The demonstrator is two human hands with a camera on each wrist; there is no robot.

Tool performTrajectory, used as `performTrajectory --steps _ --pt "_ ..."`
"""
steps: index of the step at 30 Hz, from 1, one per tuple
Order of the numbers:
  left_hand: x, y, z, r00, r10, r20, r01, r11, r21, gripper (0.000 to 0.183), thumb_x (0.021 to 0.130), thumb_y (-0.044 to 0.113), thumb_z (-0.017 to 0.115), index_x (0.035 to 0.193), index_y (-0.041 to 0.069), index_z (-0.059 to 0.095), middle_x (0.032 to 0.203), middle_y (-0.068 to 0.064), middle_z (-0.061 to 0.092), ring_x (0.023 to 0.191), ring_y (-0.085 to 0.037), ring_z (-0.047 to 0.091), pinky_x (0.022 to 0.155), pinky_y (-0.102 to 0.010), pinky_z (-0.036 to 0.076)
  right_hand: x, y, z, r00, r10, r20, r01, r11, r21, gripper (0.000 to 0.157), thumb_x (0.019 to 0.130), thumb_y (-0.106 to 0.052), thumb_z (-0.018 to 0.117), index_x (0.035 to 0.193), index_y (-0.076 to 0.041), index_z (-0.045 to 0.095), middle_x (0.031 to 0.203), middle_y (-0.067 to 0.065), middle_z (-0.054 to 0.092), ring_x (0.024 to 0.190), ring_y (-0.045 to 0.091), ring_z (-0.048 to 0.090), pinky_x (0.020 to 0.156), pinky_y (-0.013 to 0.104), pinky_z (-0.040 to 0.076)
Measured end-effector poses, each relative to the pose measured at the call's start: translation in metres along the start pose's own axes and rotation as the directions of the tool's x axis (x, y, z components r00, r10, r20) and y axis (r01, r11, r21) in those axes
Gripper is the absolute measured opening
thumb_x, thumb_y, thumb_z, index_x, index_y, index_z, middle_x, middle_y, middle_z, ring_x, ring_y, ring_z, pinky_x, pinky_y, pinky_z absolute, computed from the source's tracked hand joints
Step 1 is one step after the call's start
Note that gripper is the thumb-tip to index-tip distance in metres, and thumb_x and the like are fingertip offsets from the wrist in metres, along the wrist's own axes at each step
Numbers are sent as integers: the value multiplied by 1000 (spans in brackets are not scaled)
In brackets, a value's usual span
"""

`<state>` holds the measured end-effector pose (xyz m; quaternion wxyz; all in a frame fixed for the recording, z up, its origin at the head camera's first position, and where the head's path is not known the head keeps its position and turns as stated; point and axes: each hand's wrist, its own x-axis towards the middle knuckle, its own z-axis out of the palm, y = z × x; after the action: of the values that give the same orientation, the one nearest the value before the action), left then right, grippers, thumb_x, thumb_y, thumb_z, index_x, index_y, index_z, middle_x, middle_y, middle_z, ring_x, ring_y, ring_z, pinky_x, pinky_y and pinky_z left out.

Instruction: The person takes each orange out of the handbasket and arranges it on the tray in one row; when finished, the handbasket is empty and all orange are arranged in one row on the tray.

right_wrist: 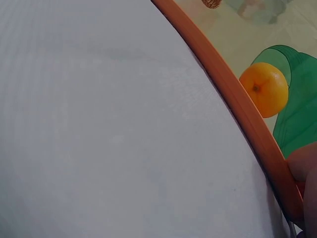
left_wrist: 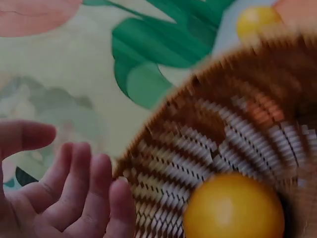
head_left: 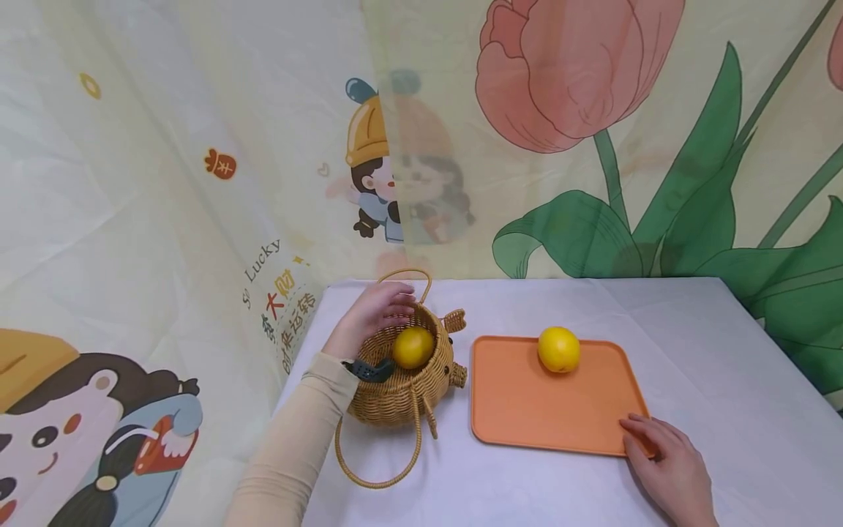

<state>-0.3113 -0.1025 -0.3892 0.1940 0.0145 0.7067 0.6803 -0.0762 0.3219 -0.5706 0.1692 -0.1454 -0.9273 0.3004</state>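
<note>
A wicker basket (head_left: pixel 395 399) shaped like a pig, with two looped handles, stands on the left of the table. One yellow-orange fruit, an orange (head_left: pixel 413 348), lies inside it. My left hand (head_left: pixel 380 311) hovers over the basket's back rim, fingers loosely bent and nothing in them; in the left wrist view the fingertips (left_wrist: pixel 121 191) come right beside the wicker rim. To the right lies an orange tray (head_left: pixel 553 406), with a second orange (head_left: pixel 559 350) near its far edge. My right hand (head_left: pixel 672 461) grips the tray's near right corner, thumb and fingers at the rim.
A white cloth (head_left: pixel 527 483) covers the table. Printed curtains (head_left: pixel 441 88) with tulips and cartoon figures hang behind and to the left. One basket handle (head_left: pixel 378 483) droops onto the cloth in front; the other handle (head_left: pixel 411 271) rises behind. A dark band (head_left: pixel 372 371) circles my left wrist.
</note>
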Motion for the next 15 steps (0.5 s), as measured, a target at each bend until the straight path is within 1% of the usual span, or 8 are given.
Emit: performTrajectory --steps 1,2,4,6,8,11,13,15 --pt "1 -3 -2 1000 11 5 -12 996 87 39 102 22 60 128 -6 59 110 -16 68 98 -33 66 96 -50 52 0 0 0 1000 1 0 -1 1000 2 29 93 -9 71 120 1 72 130 25 63 127 46 44 102 70 31" --pt "1 -6 -3 1000 26 11 -27 983 180 37 102 22 60 126 -7 61 111 -18 69 100 -35 67 96 -52 52 0 0 1 1000 0 0 0 1000 2 29 93 -9 71 120 0 72 130 25 63 127 46 44 102 70 31" --pt "2 -11 -5 998 62 24 -67 937 344 35 101 21 62 121 -8 64 113 -23 69 102 -39 66 93 -55 53 0 0 1 1000 2 -2 -2 1000 2 28 93 -9 72 120 0 73 130 25 63 126 46 45 102 69 32" --pt "1 -14 -7 994 101 31 -103 855 508 34 101 23 63 117 -6 69 112 -24 69 99 -42 66 87 -54 54 0 -1 1 1000 6 -1 -6 1000 0 29 93 -9 72 120 0 72 130 25 63 127 46 45 103 69 32" --pt "2 -17 -8 990 134 47 -132 750 648 35 99 27 64 115 -3 72 110 -21 70 97 -38 66 84 -48 55 0 -1 1 1000 13 -1 -13 1000 -2 29 93 -9 72 120 0 72 131 25 63 127 46 44 103 69 32" --pt "5 -23 -10 988 132 84 -148 607 780 38 96 31 68 116 0 73 110 -15 71 95 -31 65 83 -41 54 1 -1 1 1000 23 3 -23 1000 -3 29 93 -8 72 121 1 72 131 25 62 128 46 43 104 70 31" --pt "8 -27 -10 987 111 116 -158 537 829 40 94 33 70 117 0 72 114 -12 71 98 -25 64 85 -38 53 1 -1 1 1000 24 4 -24 1000 -3 29 93 -8 71 121 1 72 132 26 62 128 46 43 104 70 31" --pt "10 -31 -9 988 74 137 -155 510 846 42 93 33 71 119 -1 70 115 -13 70 99 -26 63 87 -40 52 1 -1 0 1000 29 10 -29 1000 -4 29 93 -8 71 121 2 71 132 26 62 128 47 43 103 70 31"
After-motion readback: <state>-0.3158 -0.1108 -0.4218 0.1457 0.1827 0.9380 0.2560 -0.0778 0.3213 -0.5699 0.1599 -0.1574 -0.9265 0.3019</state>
